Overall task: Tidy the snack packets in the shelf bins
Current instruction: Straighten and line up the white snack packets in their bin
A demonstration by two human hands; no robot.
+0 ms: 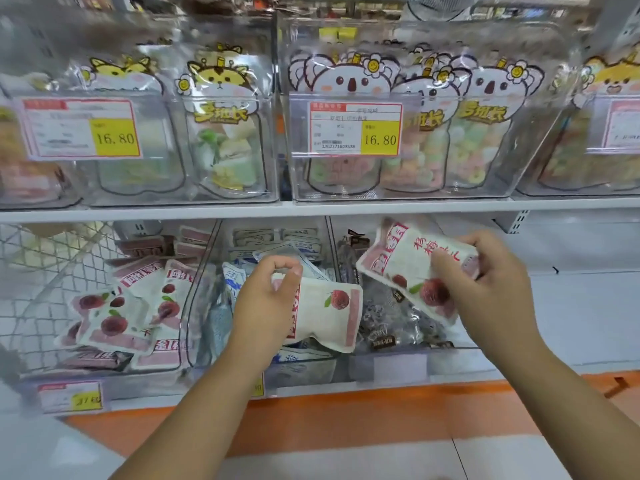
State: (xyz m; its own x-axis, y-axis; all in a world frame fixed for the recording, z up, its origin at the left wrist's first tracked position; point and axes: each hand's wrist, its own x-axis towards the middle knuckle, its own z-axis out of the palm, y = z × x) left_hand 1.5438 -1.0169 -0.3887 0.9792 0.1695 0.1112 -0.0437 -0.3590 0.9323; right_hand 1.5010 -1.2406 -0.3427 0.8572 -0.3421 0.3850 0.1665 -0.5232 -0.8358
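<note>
Bright, even white light, its source out of view; shadows are faint and soft. Glare streaks the clear upper bins. Motion blur smears the left side and top edge. The middle price label reads sharpest. The shelf edge bows from wide-angle distortion.

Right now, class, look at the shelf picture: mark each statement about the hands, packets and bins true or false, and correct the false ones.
1. The left hand grips a berry packet, and the right hand grips a second berry packet. True.
2. The bin at lower left holds blue-and-white packets. False: the left lower bin holds loose berry packets; the blue-and-white packets lie in the middle bin.
3. The price tag in front of the koala pouches reads 16.80. True.
4. The koala pouches stand on the lower shelf. False: they stand on the upper shelf.
</note>
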